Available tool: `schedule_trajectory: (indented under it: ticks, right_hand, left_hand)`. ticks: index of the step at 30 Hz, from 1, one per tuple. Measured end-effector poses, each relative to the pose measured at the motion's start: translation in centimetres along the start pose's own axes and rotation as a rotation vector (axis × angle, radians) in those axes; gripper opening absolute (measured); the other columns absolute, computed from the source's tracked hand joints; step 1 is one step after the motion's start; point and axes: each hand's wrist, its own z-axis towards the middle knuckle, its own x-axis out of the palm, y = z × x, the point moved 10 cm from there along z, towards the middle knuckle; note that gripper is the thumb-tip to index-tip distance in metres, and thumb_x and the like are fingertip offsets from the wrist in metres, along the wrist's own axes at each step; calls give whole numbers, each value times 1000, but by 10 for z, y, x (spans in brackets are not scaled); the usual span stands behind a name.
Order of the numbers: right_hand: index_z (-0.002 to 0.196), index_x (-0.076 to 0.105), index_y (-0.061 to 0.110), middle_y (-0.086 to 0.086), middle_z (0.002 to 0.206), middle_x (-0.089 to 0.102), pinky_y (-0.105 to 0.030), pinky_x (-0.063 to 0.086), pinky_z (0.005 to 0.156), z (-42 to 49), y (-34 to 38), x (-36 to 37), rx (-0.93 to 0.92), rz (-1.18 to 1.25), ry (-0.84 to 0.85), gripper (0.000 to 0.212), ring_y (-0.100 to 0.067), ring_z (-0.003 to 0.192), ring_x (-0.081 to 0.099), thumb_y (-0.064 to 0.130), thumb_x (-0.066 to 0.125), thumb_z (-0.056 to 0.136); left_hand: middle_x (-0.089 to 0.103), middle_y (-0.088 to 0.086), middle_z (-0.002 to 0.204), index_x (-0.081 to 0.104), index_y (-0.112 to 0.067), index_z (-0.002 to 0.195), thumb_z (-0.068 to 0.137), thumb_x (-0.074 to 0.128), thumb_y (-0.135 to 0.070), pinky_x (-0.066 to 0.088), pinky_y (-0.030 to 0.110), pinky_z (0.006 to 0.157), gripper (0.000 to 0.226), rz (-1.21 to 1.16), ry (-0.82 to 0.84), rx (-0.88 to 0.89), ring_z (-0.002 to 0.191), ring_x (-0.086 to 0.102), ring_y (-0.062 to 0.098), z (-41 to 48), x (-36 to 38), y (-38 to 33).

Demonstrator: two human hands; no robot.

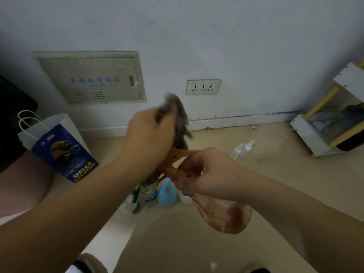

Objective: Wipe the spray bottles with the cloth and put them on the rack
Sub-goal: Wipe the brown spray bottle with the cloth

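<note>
Bottle cluster point(167, 194), perhaps four, directly below

1 head-worn view looks forward and down, close over the floor point(275, 174), facing the wall point(236, 46).

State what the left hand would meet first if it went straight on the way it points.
Probably the wall, near the socket; the left hand, gripping the cloth, points there, nothing between, though depth is unclear.
</note>
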Motion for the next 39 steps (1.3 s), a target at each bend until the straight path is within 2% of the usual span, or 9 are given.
schedule_trajectory:
  ticks: [3, 6, 11, 16, 26, 30, 35, 37, 39]
  right_hand:
    - [86, 83, 18, 1, 85, 80, -35, 64, 86, -4, -11, -5, 102, 59, -4, 3, -12, 86, 76, 17, 82, 83]
    - [83, 84, 16, 0, 81, 80, -34, 64, 86, -4, -16, -15, 135, 138, -80, 1, -12, 85, 77, 16, 84, 82]
    - [81, 82, 21, -4, 79, 77, -28, 59, 68, -6, -3, -31, 56, 63, -194, 9, -14, 68, 70, 26, 79, 87]
    - [81, 81, 9, -15, 74, 73, -24, 46, 58, -3, -9, -32, 85, 109, -205, 19, -9, 58, 57, 24, 74, 89]
    - [78, 74, -7, -34, 73, 64, -33, 45, 62, -5, -20, -32, 99, 283, -235, 38, -22, 60, 54, 30, 80, 84]
    - [78, 70, -11, -9, 55, 46, -26, 36, 52, -5, -21, -32, 124, 249, -233, 41, -16, 51, 43, 29, 78, 86]
    - [91, 71, -11, -11, 69, 53, -32, 41, 61, -3, -23, -30, 154, 285, -222, 44, -20, 64, 51, 31, 80, 84]
    - [95, 71, -10, -11, 72, 55, -34, 44, 64, -2, -25, -31, 176, 298, -218, 46, -21, 66, 54, 32, 82, 81]
    - [92, 75, -5, -9, 74, 64, -36, 50, 67, -1, -28, -32, 196, 304, -215, 41, -21, 70, 63, 32, 84, 78]
  left_hand:
    - [74, -11, 77, 64, -28, 87, 103, 53, -47, 57, 23, 65, 27, -439, -223, -182, 73, 72, 5, 8, -35, 9]
    - [68, -8, 89, 59, -28, 84, 102, 55, -48, 51, 31, 77, 27, -419, -281, -275, 84, 65, 10, 11, -47, 25]
    - [70, 4, 90, 64, -22, 99, 100, 55, -53, 49, 33, 79, 32, -128, 2, -361, 84, 65, 21, 5, -11, 54]
    - [81, -1, 93, 76, -25, 95, 100, 59, -41, 55, 31, 76, 24, -257, 224, -320, 83, 78, 14, -10, 28, 51]
    - [80, 0, 98, 76, -26, 103, 103, 53, -48, 55, 50, 101, 32, -89, 245, -231, 100, 75, 22, -9, 37, 56]
    - [80, -2, 91, 75, -27, 98, 104, 51, -47, 58, 45, 94, 32, -64, 216, -202, 94, 75, 19, -7, 37, 58]
    - [75, 1, 82, 69, -26, 100, 105, 50, -42, 60, 26, 70, 26, 64, 107, -66, 77, 73, 15, -2, 25, 43]
    - [71, 4, 79, 63, -25, 100, 104, 51, -40, 54, 17, 54, 19, 121, 33, 93, 68, 68, 14, -1, 13, 22]
    - [63, -3, 85, 57, -30, 101, 100, 55, -37, 52, 23, 56, 8, 295, -35, 390, 70, 60, 14, -6, 4, -10]
